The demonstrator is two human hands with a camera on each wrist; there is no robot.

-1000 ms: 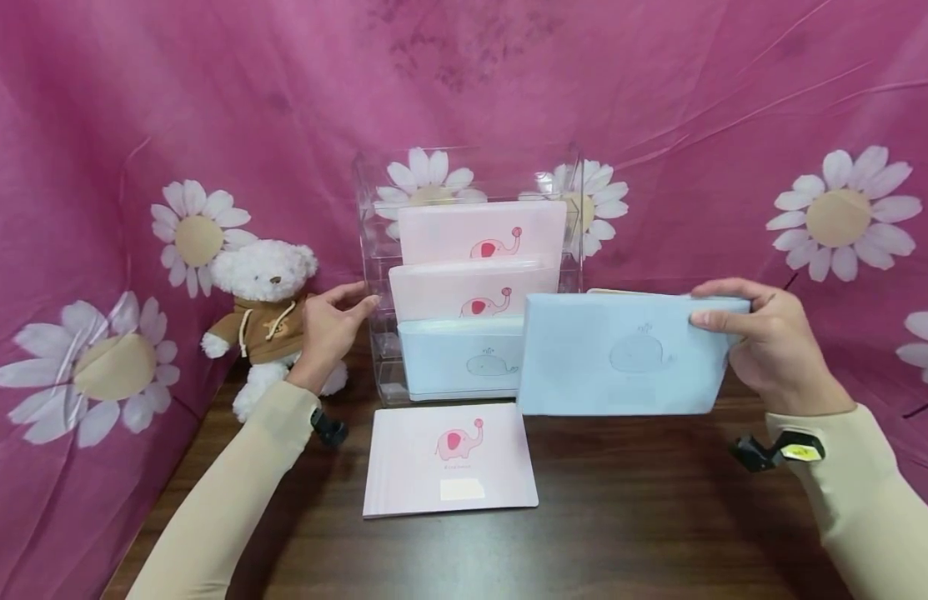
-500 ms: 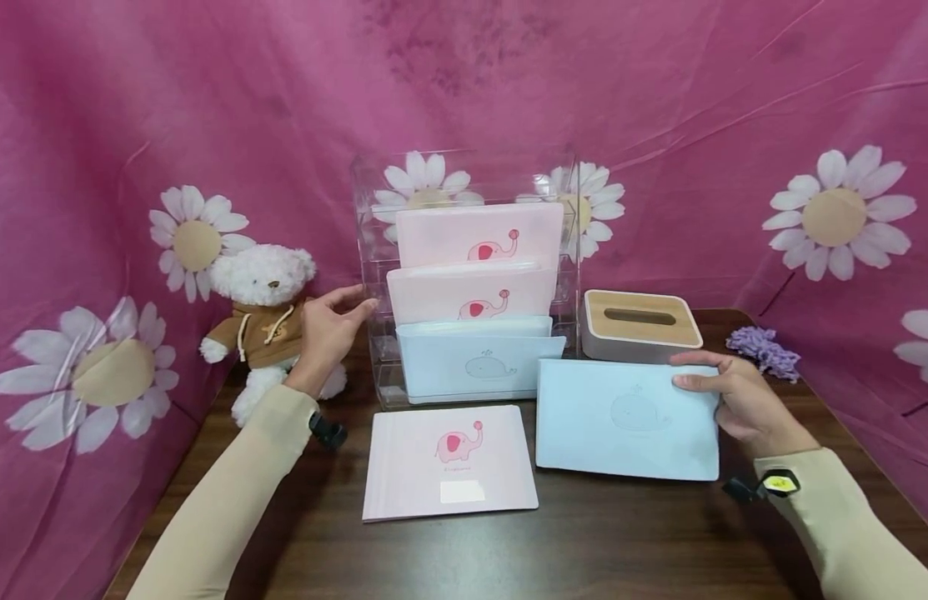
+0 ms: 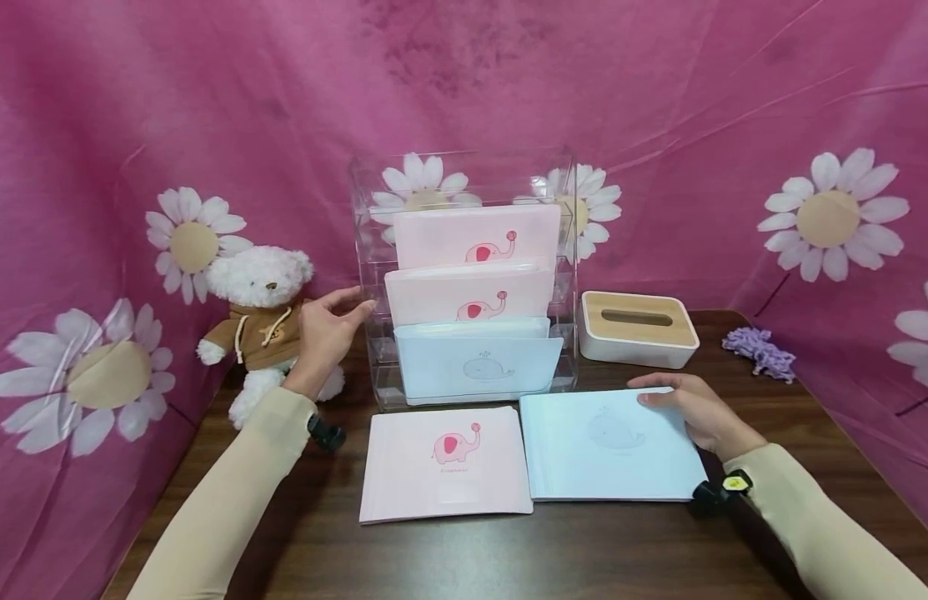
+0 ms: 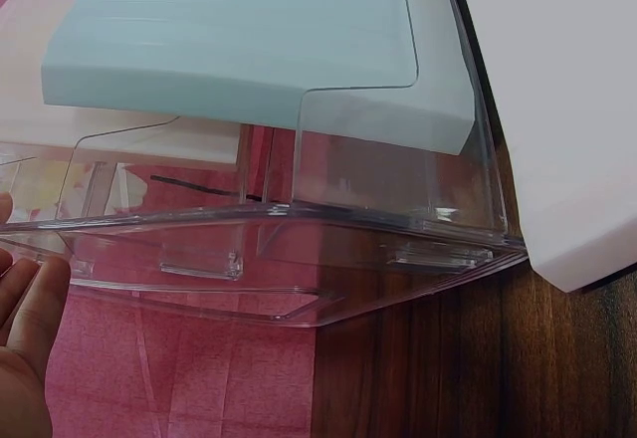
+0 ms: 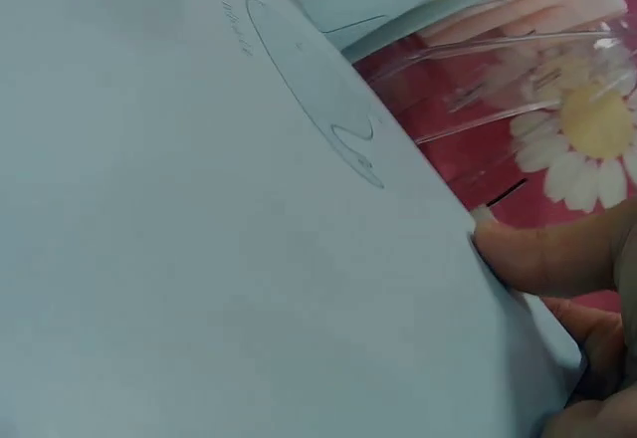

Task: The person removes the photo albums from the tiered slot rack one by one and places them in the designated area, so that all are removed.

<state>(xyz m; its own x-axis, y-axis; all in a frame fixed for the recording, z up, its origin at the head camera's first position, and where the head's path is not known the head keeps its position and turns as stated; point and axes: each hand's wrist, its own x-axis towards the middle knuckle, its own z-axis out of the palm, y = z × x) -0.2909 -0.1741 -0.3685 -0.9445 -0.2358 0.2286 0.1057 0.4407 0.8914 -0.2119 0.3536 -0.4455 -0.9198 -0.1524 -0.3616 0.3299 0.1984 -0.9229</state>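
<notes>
Head view: your right hand has the whale folder by its far right corner, thumb on the face, fingers under the edge; right wrist view shows the same pinch. Folder is front right of the rack, whale side up, near edge down on the table; can't tell whether the held corner sits flat. Its left edge is right up against the elephant folder, which lies picture up in front of the rack; touching or slightly overlapping, can't tell which. Your left hand is at the rack's left wall, thumb and fingers a little apart, tips at the clear plastic; left wrist view catches only part of the hand, so can't tell if it pinches the wall or just rests on it. Rack is upright, loaded in tiers: upper pink folder at the back, lower pink folder in the middle, front blue folder at the bottom with another blue edge right behind it. Bear sits left of the rack, partly hidden by your left hand. Tissue box just right of the rack, purple bunch farther right. Daisy curtain behind.
</notes>
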